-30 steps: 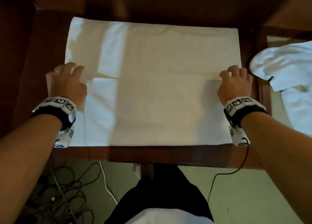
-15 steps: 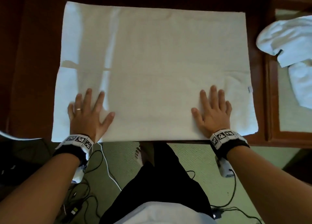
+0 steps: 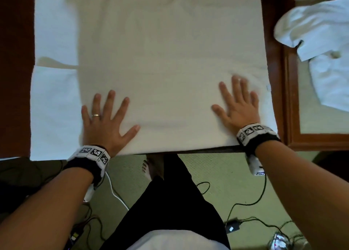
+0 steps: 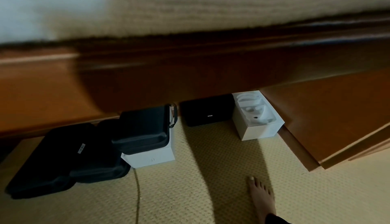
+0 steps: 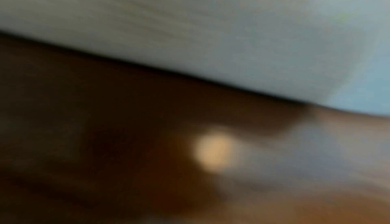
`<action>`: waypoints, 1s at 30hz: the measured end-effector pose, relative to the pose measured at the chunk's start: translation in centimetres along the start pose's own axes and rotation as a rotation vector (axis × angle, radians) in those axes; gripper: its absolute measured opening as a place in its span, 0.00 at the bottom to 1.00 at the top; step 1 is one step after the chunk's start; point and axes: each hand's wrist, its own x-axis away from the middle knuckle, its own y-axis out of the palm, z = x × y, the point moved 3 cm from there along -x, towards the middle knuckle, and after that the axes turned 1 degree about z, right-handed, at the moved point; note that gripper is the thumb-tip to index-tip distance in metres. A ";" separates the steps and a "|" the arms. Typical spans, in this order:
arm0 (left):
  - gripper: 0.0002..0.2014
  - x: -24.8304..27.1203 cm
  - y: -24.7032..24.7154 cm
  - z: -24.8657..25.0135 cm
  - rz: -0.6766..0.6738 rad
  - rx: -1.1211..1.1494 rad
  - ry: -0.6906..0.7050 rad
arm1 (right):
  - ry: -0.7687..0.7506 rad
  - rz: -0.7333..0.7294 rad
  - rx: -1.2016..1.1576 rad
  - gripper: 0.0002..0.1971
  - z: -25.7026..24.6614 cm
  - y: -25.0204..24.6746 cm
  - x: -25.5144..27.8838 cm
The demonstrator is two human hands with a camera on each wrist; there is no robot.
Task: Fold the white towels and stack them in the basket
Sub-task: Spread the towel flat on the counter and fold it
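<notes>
Head view: towel (image 3: 170, 61) lies flat on the surface (image 3: 277, 80), already folded once, with a single layer sticking out on the left. Left hand (image 3: 105, 123) and right hand (image 3: 238, 108) are both spread, palms down on the near half of the towel, holding nothing. A second ago both hands were at the towel's side edges, up around the fold line, fingers curled; half a second ago they had dropped to the near edge, flat. Now they sit in much the same spots, with the right fingers blurred, so that hand is sliding. My read: the fold is laid and I'm smoothing it; a second fold comes next. Crumpled towels (image 3: 321, 48) wait at right, well apart, so most of the task is left. No basket in view. Floor below shows cables (image 3: 245, 202) and my bare foot (image 3: 149, 166). Left wrist view: towel underside (image 4: 190, 2) hangs just over the wooden edge (image 4: 190, 64), heavily smeared; the hand itself isn't visible. Under the surface on the carpet are black cases (image 4: 84, 151) and white boxes (image 4: 257, 116), plus the foot (image 4: 261, 196). Right wrist view: all blur, pale towel (image 5: 232, 27) over dark wood (image 5: 84, 127); can't tell the hand's state from here. Risk: the overhanging near edge could drag off if I slide too hard.
</notes>
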 end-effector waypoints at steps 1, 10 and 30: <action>0.43 -0.1 0.0 0.1 -0.001 -0.006 0.002 | 0.082 -0.018 -0.027 0.37 2.0 -0.5 -0.3; 0.42 -0.9 -1.2 2.3 -0.041 -0.076 0.282 | -0.147 0.005 -0.003 0.37 -7.2 0.6 1.4; 0.25 -8.2 -14.3 -7.5 -0.165 -0.026 -0.190 | 0.000 -0.090 -0.228 0.22 -6.7 -8.8 -5.0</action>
